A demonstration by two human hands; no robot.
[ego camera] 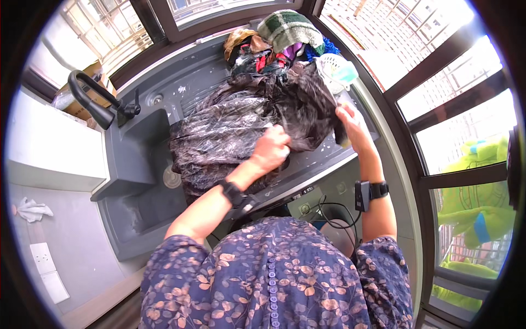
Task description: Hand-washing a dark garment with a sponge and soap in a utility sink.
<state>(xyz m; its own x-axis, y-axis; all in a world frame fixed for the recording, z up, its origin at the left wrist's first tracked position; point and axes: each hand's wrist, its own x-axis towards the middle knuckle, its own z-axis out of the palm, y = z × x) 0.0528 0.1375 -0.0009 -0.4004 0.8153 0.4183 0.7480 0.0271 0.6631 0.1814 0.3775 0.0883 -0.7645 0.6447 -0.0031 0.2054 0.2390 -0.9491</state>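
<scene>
A thin, crumpled black plastic bag lies spread over the ribbed drainboard of a grey sink, its left part overhanging the basin. My left hand is closed in a fist on the bag's middle, gripping a fold of it. At the right, my right hand pinches the dark edge of the bag between thumb and fingers. That side of the bag looks blurred and bunched. The fingertips of my left hand are hidden beneath the fist.
Behind the bag sit a green-and-white checked cloth, a heap of crumpled coloured bags and a white plastic basket. A black faucet rises at the left. Cables hang below the sink's front edge; window frames border the right.
</scene>
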